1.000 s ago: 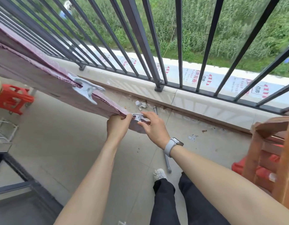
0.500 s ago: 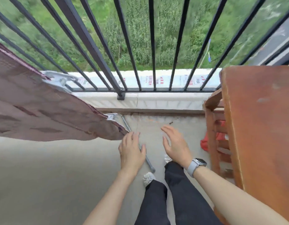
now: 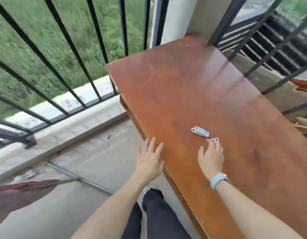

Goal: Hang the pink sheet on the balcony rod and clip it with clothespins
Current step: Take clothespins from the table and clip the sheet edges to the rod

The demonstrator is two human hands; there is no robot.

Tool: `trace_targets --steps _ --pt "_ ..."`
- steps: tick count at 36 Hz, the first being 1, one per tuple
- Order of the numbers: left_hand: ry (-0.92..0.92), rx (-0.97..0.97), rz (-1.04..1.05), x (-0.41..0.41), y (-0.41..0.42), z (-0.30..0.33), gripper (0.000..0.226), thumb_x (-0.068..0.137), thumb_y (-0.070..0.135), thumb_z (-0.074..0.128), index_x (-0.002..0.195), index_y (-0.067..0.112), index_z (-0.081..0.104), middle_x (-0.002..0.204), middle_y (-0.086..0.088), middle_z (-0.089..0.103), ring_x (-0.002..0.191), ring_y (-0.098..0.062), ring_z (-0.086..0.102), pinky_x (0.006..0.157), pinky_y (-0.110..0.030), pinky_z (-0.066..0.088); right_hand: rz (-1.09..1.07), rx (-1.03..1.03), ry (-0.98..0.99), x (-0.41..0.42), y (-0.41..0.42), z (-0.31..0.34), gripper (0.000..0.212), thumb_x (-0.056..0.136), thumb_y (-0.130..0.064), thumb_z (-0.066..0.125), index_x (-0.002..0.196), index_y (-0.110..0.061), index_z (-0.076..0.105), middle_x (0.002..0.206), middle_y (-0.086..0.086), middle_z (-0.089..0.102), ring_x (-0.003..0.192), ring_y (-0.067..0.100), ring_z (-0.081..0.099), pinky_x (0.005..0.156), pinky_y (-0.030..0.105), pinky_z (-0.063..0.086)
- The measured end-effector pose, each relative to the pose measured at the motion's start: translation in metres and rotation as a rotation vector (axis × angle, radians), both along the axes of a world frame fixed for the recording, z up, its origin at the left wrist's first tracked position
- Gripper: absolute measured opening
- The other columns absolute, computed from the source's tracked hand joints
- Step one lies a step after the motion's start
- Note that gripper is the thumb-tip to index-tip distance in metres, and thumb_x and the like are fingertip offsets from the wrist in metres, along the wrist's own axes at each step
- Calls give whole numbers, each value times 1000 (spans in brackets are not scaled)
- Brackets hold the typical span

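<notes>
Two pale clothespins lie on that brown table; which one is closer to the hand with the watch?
The smaller-looking clothespin, right at the right hand's fingertips. The longer clothespin lies beyond it on the wooden table, clear of the hand.

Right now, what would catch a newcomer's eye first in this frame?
The glossy reddish-brown wooden tabletop fills the right half, with a pale metal clothespin lying on it. The right hand, a watch on its wrist, reaches for a second small clip at its fingertips. The left hand hangs open at the table's near edge, and a pink sheet corner shows lower left.
</notes>
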State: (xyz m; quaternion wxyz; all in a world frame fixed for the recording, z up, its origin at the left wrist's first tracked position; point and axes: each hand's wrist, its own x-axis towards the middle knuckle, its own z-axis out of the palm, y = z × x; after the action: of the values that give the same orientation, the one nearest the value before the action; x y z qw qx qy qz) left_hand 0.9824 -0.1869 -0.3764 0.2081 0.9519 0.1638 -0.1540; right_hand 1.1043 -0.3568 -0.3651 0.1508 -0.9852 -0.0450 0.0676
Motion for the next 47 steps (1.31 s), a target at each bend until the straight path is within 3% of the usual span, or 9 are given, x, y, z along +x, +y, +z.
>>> trace_targets --steps 4,8,15,24,28,34,39,43,47 --pt "105 1 -76 12 -20 -9 75 88 51 45 145 30 3 155 -7 -9 141 -31 -11 113 -56 5 -108 -46 51 29 -23 -13 43 86 -26 57 122 -5 47 121 19 46 114 36 42 88 44 38" --pt "213 6 -82 13 -27 -18 78 87 55 44 145 32 -4 154 -6 -19 139 -30 -20 113 -56 3 -180 -1 145 48 -25 -23 51 87 -29 56 129 -5 41 128 19 41 121 36 37 94 47 36" --pt "237 -1 -80 12 -21 -13 70 90 51 40 145 31 1 155 -4 -14 141 -27 -15 112 -55 6 -212 85 222 42 -16 -26 25 92 -19 44 107 -3 54 115 21 51 110 38 47 89 44 40" --pt "54 -16 418 -65 34 16 54 94 35 38 143 26 18 155 -4 9 143 -24 3 113 -46 13 206 426 316 -60 67 -1 9 91 -25 50 96 -18 54 85 1 57 87 25 49 71 32 34" --pt "-6 46 649 -139 79 35 54 92 34 40 142 26 22 154 -3 16 141 -22 11 113 -43 14 491 467 369 -115 146 21 13 91 -35 50 82 -26 49 77 -2 57 80 24 50 67 33 34" --pt "-101 165 951 -300 137 64 52 86 30 48 135 21 37 142 -5 38 132 -24 31 105 -41 31 910 414 375 -242 256 44 13 88 -29 54 95 -17 55 90 3 61 88 27 56 77 39 44" --pt "-150 231 1235 -468 142 76 52 86 33 45 136 19 41 136 -8 46 126 -25 41 105 -36 34 1204 402 379 -399 309 57 27 91 -36 49 84 -10 53 78 8 59 76 29 53 62 33 35" --pt "-153 247 1483 -601 130 83 50 90 29 47 138 19 37 144 -5 38 134 -22 32 106 -36 27 1377 451 525 -534 334 62 21 91 -36 49 86 -16 52 73 0 57 68 24 51 60 31 34" --pt "-131 314 1686 -711 127 98 50 90 28 48 138 18 36 143 -5 39 132 -23 33 105 -39 30 1614 498 640 -652 359 87 15 91 -33 48 90 -18 52 70 -7 52 66 17 48 61 31 37"
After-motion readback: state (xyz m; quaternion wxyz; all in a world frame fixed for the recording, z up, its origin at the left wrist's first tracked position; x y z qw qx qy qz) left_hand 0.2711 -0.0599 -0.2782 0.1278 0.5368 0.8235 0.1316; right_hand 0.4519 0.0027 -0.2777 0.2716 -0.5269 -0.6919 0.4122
